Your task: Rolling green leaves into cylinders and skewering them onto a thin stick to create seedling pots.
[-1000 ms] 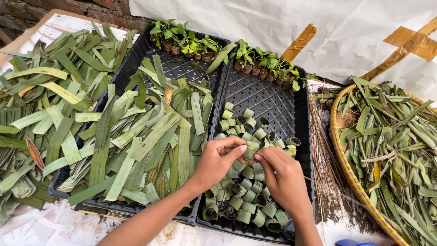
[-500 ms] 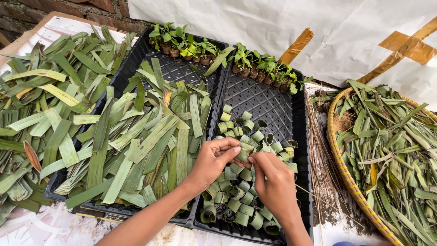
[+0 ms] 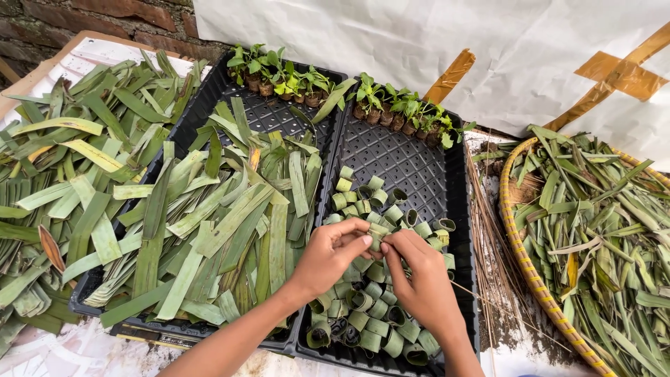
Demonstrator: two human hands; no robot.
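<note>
Hands meet over the right black tray [image 3: 457,202], rolling a leaf strip [image 3: 377,236] into a ring; judging by the pile of leaf rings [image 3: 366,307] below, fastening comes next and calls for steady pinching. Left hand [image 3: 328,255] pinches the strip's left side, fingers narrow; right hand [image 3: 419,279] pinches its right end, wrist bent inward.

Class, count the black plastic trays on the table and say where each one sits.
2. The left tray holds cut leaf strips; the right tray, touching it, holds rolled leaf cups under both hands. None seems hidden.
</note>
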